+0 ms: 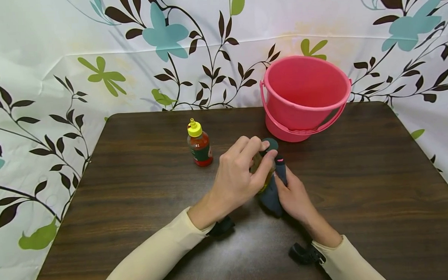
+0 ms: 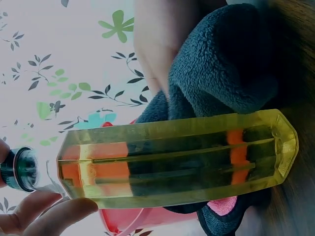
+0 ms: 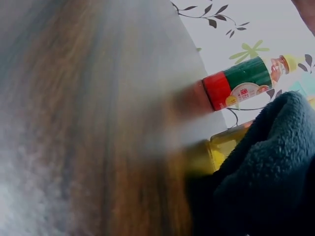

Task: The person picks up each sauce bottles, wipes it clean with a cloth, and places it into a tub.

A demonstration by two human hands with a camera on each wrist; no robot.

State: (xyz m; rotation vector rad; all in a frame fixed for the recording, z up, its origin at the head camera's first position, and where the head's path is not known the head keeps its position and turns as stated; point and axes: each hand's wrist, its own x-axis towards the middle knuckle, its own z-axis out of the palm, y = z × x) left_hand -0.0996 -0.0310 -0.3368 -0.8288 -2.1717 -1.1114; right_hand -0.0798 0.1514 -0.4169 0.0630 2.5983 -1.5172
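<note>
My left hand pinches a clear bottle of yellow oil near its dark green cap. In the left wrist view the bottle's faceted body spans the middle, with liquid inside. My right hand grips a dark blue-grey fluffy cloth against the bottle's right side. A pink patch shows on the cloth. In the right wrist view the cloth covers much of the bottle, whose yellow bottom corner peeks out beside it; most of the right hand is hidden there.
A red sauce bottle with a yellow nozzle cap stands on the brown wooden table, left of the hands. Behind them, near the table's back edge, is a pink bucket, its handle hanging down in front. A leaf-patterned curtain hangs behind.
</note>
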